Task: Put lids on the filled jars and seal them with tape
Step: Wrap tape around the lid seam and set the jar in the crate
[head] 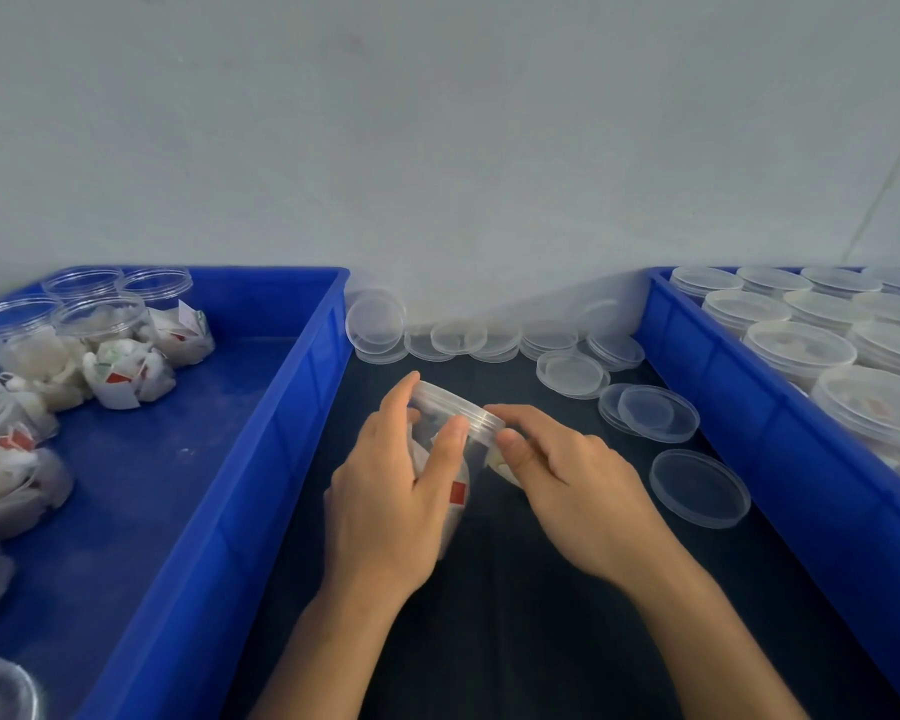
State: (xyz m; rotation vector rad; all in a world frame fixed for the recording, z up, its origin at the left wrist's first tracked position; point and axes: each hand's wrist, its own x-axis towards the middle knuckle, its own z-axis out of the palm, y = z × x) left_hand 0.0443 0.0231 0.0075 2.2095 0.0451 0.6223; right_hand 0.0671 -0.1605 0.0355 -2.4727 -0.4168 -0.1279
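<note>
My left hand (pixel 396 491) grips a clear plastic jar (pixel 455 407) above the dark table, tilted with its open threaded mouth pointing up and to the right. White packets with a red patch show through its wall. My right hand (pixel 567 475) touches the jar's rim, thumb and forefinger pinching there; whether they hold anything small I cannot tell. Loose clear lids (pixel 700 488) lie flat on the table to the right of my hands, and more lids (pixel 572 374) are scattered behind. No tape is visible.
A blue bin (pixel 261 407) on the left holds several open jars (pixel 100 324) filled with white packets. A blue bin (pixel 749 423) on the right holds several lidded jars (pixel 798 345). A pale wall stands right behind the dark table (pixel 515 615).
</note>
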